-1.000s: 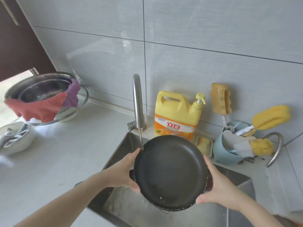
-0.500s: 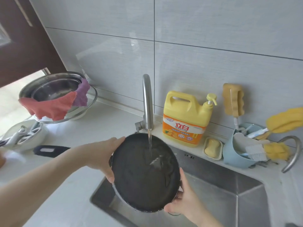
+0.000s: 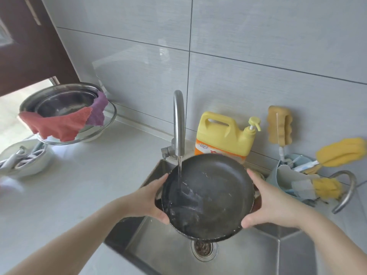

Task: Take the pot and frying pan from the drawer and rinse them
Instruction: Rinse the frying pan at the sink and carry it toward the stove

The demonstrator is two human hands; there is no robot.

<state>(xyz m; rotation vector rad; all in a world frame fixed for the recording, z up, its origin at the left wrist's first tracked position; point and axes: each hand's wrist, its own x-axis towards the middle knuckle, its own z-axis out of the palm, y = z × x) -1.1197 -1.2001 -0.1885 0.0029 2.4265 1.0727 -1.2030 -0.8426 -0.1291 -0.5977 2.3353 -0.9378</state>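
We hold the round black frying pan (image 3: 210, 197) over the steel sink (image 3: 248, 255), our left hand (image 3: 148, 199) and right hand (image 3: 272, 203) each curled around its rim on opposite sides. Water from the curved steel tap (image 3: 178, 124) falls onto the pan's left part. Behind it stands a yellow detergent jug with an orange label (image 3: 224, 135); the writing there is too small for us to read.

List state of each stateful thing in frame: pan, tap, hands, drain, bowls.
frying pan: tilted over the sink, wet inside, under the stream
tap: running
left hand: grips pan rim
right hand: grips pan rim
sink drain: uncovered, debris in strainer
steel bowls: stacked, cloths draped over rim
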